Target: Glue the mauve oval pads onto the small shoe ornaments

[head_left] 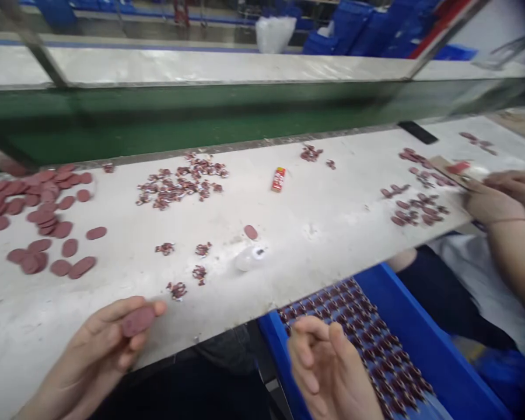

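Note:
My left hand [107,344] is closed on a flat dark-red oval disc [139,321], gripped between thumb and fingers above the table's front edge. My right hand [328,367] hovers by the blue bin [437,356], fingers loosely curled and apart, with nothing visible in them. Rows of dark-red pieces with metallic edges [359,326] lie inside that bin. Just beyond my left hand sit several small copper-and-silver metal parts [177,290]. A single red oval disc [251,232] lies near a small white bottle [250,257] on its side.
Many red oval discs [48,195] are piled at the left. A heap of metal parts [181,181] lies mid-table, with a small red packet [279,179] beside it. At the right, a co-worker's hands [499,201] are near more pieces [420,210] and a black phone [417,132].

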The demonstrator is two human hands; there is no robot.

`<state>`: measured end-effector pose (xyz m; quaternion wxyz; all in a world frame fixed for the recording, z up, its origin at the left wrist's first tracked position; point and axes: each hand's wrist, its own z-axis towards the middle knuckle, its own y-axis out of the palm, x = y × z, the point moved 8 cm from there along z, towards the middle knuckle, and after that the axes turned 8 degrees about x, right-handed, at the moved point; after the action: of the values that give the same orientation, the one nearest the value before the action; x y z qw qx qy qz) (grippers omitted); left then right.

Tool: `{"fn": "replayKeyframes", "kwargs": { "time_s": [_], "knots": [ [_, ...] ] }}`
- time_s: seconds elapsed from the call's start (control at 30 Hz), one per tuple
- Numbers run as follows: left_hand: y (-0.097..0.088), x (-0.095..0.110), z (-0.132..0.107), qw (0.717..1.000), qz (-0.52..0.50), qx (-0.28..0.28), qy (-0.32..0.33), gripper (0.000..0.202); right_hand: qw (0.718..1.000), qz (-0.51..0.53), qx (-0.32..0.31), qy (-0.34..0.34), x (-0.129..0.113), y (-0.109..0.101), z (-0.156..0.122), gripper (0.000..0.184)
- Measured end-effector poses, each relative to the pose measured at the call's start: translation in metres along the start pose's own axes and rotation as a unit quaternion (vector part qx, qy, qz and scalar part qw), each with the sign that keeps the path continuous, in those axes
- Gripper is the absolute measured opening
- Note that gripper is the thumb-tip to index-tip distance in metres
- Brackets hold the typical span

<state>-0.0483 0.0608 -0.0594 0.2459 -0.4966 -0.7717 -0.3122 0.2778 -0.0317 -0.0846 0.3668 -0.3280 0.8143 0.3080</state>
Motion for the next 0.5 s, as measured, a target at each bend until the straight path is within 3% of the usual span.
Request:
{"fn": "replayKeyframes", "kwargs": {
  "time_s": [0.03,0.07,0.13,0.17,0.27,0.33,0.43,0.5],
  "knots": [
    [0.005,-0.007,0.0,0.999,-0.029,-0.011,-0.035,0.044,0.979,0.141,-0.118,0.087,0.008,0.05,0.002,0.059],
    [0.011,-0.012,0.0,0.996,-0.053,-0.033,-0.056,0.043,0.936,0.241,-0.192,0.172,0.012,0.09,0.003,0.063],
    [0.023,-0.018,0.002,0.989,-0.086,-0.101,-0.066,0.04,0.859,0.361,-0.258,0.257,0.008,0.14,0.012,0.073],
    [0.028,-0.021,0.002,0.983,-0.1,-0.139,-0.067,0.039,0.846,0.38,-0.264,0.266,0.004,0.153,0.02,0.075],
    [0.035,-0.025,0.004,0.966,-0.143,-0.205,-0.065,0.034,0.851,0.379,-0.263,0.252,-0.008,0.171,0.043,0.053],
    [0.037,-0.026,0.006,0.958,-0.17,-0.221,-0.064,0.03,0.876,0.35,-0.246,0.224,-0.014,0.171,0.048,0.032],
    [0.042,-0.023,0.008,0.949,-0.196,-0.24,-0.061,0.029,0.957,0.205,-0.191,0.072,-0.024,0.159,0.043,0.035],
    [0.045,-0.023,0.009,0.945,-0.204,-0.247,-0.065,0.029,0.98,0.069,-0.184,-0.03,-0.029,0.157,0.026,0.039]
  ]
}}
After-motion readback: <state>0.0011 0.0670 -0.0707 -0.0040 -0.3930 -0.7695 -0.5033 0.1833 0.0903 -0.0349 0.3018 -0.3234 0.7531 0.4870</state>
